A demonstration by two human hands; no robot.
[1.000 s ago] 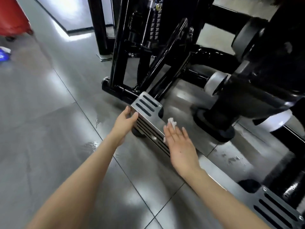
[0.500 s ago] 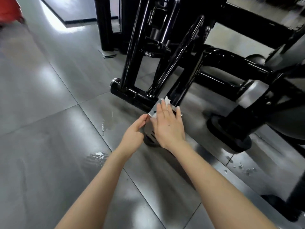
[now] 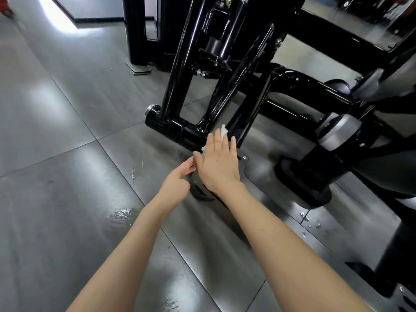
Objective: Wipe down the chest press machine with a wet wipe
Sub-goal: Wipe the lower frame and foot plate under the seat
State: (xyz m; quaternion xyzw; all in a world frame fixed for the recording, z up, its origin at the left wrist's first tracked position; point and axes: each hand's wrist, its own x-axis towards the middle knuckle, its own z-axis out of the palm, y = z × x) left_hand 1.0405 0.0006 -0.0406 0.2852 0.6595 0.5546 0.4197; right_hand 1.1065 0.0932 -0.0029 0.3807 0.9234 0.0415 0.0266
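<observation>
The chest press machine's black tubular frame rises from the floor ahead of me. Its grey metal foot plate lies mostly under my right hand, which presses flat on it with straight fingers. A white wet wipe pokes out beyond the fingertips, and a bit shows by the thumb. My left hand holds the plate's left edge, fingers curled against it.
Grey floor tiles carry wet streaks to the left. A black rubber foot and silver collar of the machine stand at right. Another slotted plate shows at the bottom right corner. A black post base stands behind.
My right hand has slid with the wipe from the plate's near side up over its top toward the frame tube. The left hand stays at the left edge. My view has moved closer.
</observation>
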